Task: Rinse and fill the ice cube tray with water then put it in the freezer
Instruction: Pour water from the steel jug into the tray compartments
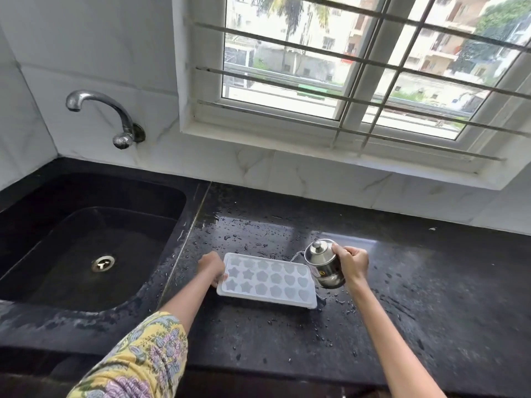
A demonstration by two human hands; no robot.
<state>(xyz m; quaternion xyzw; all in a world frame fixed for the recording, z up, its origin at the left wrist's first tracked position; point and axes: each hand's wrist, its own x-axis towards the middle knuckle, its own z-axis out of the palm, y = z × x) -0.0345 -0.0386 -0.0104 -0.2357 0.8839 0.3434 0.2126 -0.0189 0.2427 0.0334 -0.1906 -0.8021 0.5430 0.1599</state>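
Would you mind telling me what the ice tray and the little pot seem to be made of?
Ice tray: likely white plastic, matte and slightly translucent at the moulds. Pot: probably stainless steel, polished, with mirror-like reflections.

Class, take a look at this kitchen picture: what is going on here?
A person is filling a white ice cube tray on a wet black counter. The left hand holds the tray's left end steady, while the right hand grips a small steel pot, tilted so a thin stream of water runs from its spout toward the tray. The sink and tap stand to the left, unused.
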